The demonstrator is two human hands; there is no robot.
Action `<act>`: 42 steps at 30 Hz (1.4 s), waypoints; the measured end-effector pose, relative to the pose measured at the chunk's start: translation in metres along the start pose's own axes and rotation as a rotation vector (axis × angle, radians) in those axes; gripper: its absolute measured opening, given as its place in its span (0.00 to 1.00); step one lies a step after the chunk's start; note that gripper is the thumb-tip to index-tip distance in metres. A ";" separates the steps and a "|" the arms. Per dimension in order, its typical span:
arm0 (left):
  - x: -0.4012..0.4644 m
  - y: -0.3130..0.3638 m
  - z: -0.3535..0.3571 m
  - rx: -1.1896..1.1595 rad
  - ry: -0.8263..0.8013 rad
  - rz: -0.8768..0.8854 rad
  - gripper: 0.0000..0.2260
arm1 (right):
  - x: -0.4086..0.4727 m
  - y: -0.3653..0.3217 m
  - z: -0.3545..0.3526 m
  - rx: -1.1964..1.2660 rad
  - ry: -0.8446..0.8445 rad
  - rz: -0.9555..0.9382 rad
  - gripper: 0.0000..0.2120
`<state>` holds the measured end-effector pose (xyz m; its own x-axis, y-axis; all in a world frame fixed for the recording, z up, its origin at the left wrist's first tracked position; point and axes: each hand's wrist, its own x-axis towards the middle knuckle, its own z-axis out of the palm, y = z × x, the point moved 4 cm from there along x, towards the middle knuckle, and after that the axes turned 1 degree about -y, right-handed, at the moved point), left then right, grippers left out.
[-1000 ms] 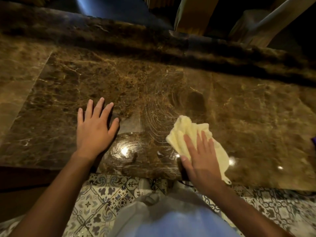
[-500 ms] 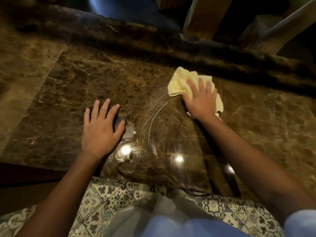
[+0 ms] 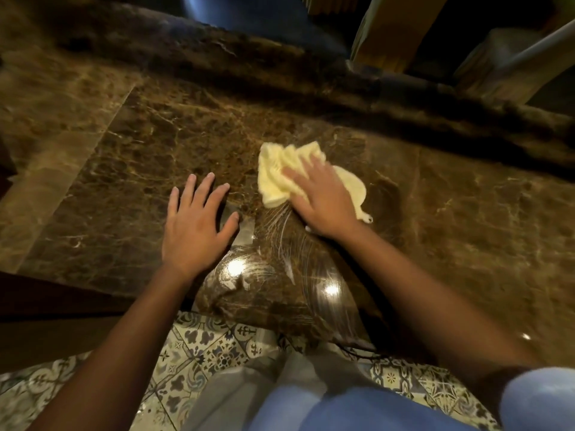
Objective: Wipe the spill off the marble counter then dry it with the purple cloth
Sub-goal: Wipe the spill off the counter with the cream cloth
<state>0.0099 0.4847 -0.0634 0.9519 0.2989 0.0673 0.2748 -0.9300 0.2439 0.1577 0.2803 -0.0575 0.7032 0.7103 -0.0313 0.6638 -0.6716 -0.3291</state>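
My right hand (image 3: 322, 197) presses flat on a pale yellow cloth (image 3: 275, 175) in the middle of the brown marble counter (image 3: 155, 144). The cloth is bunched up and sticks out beyond my fingers to the left and right. Wet streaks and a shiny wet patch (image 3: 280, 259) run from the cloth toward the counter's near edge. Flat on the counter just left of the wet patch lies my left hand (image 3: 194, 225), fingers spread, holding nothing. No purple cloth is in view.
A raised marble ledge (image 3: 311, 88) runs along the back of the counter. Behind it stand wooden furniture legs (image 3: 395, 29). Patterned floor tiles (image 3: 202, 353) show below the counter's near edge.
My right hand has swept the yellow cloth from the near edge out to the far middle, then back toward me and to the left. The left hand has stayed in place.
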 end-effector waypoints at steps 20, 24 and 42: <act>0.000 0.000 -0.001 -0.033 0.024 0.007 0.27 | -0.067 0.025 -0.008 -0.055 0.081 0.253 0.26; -0.001 0.000 0.000 -0.044 0.025 0.007 0.26 | -0.126 -0.013 0.007 -0.008 -0.018 0.011 0.24; -0.004 0.000 0.001 -0.083 0.048 0.012 0.23 | -0.157 -0.081 0.032 0.016 0.095 0.268 0.29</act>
<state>0.0060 0.4835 -0.0650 0.9469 0.2998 0.1165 0.2496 -0.9133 0.3218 -0.0145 0.2305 -0.0560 0.8744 0.4841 -0.0314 0.4470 -0.8292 -0.3356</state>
